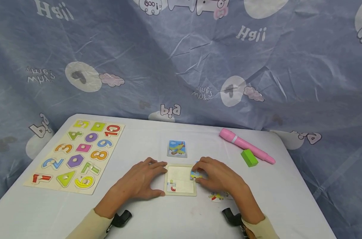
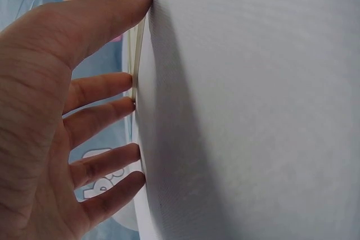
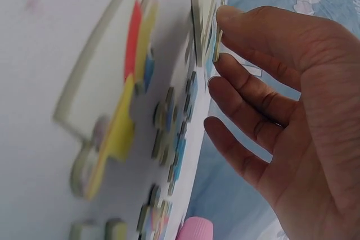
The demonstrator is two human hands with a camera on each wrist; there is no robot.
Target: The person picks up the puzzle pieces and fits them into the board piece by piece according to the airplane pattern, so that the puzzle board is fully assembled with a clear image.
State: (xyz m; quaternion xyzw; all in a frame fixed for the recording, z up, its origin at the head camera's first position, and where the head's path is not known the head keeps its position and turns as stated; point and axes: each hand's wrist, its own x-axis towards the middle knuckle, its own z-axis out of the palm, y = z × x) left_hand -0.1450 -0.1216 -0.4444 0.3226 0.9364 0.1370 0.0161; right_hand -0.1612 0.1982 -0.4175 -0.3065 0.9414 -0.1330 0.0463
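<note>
A square wooden puzzle tray [image 1: 181, 194] lies on the table with one puzzle piece [image 1: 171, 188] in its near left corner. My left hand [image 1: 142, 179] rests at the tray's left side, thumb at the near corner and forefinger at the far one. In the left wrist view its fingers [image 2: 101, 88] are fairly straight, their tips against the edge. Over the tray's right rim, my right hand [image 1: 218, 176] pinches a blue puzzle piece [image 1: 195, 174] between thumb and fingers. The right wrist view shows that piece [image 3: 217, 43] edge-on, raised above the table.
Loose puzzle pieces [image 1: 216, 197] lie under and beside my right forearm. Behind the tray sits a small airplane picture [image 1: 177, 148]. A number-and-shape board [image 1: 76, 156] occupies the left; a green block [image 1: 249, 158] and a pink marker-shaped tube [image 1: 246, 145] lie at the right.
</note>
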